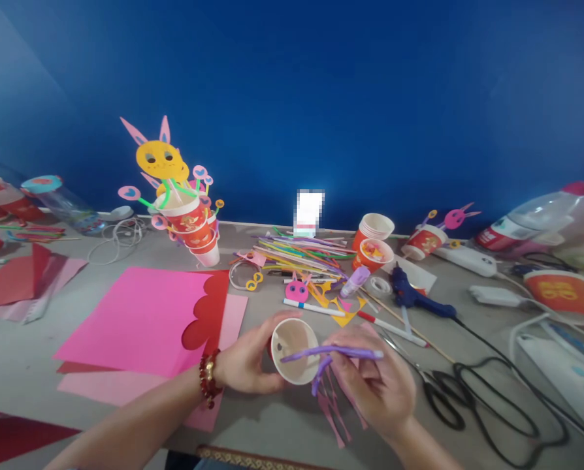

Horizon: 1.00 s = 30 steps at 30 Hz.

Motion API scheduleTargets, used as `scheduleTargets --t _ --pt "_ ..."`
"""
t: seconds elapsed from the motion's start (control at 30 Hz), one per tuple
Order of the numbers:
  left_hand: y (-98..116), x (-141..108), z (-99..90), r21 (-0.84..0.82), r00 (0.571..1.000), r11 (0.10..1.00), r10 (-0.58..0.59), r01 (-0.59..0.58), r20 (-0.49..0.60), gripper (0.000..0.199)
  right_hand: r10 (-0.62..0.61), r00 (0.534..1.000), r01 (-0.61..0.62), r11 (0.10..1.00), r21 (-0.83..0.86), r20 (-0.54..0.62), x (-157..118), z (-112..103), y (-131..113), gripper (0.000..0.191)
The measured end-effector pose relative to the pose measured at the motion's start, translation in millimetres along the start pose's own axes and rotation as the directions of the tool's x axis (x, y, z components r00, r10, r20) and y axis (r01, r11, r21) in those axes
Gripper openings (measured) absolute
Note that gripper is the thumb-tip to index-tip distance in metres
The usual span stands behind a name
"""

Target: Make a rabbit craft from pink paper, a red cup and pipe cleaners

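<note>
My left hand is wrapped round the side of a paper cup, its open mouth tilted toward me. A small dark spot shows inside the cup. Between the thumb and fingers of my right hand is a bent purple pipe cleaner. One end of it reaches across the cup's mouth, and a curled part hangs by the rim; whether it touches the cup I cannot tell. Pink cut-paper strips lie under my right hand, partly hidden by it.
Pink paper sheets lie at left, near decorated stacked cups. Pipe cleaners are heaped at the back. Scissors, a blue glue gun and its cable are at right. A pink rabbit face lies beyond the cup.
</note>
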<state>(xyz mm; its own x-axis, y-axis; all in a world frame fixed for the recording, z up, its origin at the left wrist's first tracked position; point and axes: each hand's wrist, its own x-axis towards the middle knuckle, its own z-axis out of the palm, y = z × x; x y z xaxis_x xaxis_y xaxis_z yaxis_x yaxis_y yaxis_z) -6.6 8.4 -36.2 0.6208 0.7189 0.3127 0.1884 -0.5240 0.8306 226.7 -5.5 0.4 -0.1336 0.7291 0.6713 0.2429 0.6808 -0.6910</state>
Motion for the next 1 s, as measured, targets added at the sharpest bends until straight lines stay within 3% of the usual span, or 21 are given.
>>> scheduleTargets --t 0.23,0.53,0.67,0.87,1.0 --pt "-2 -2 1.9 -0.023 1.0 1.0 -0.015 0.016 0.019 0.091 0.073 0.997 -0.076 0.993 0.091 0.032 -4 5 1 0.026" --pt "-5 -4 2.8 0.01 0.999 1.0 -0.022 0.022 0.025 0.092 0.038 0.999 -0.04 0.996 0.081 0.02 4 6 -1 0.025" --pt "-4 -3 3.7 -0.028 1.0 0.999 0.017 -0.016 0.022 0.091 -0.012 0.995 0.005 0.998 0.066 0.096 9 10 -5 0.024" --pt "-2 -1 4.9 -0.044 0.999 0.999 0.012 -0.011 0.03 0.091 0.064 0.963 -0.082 0.995 0.058 0.264 11 12 -7 0.016" --pt "-1 -1 5.4 -0.086 1.0 0.996 0.015 -0.013 0.019 0.089 -0.038 0.953 0.016 0.997 0.075 0.3 12 11 -7 0.028"
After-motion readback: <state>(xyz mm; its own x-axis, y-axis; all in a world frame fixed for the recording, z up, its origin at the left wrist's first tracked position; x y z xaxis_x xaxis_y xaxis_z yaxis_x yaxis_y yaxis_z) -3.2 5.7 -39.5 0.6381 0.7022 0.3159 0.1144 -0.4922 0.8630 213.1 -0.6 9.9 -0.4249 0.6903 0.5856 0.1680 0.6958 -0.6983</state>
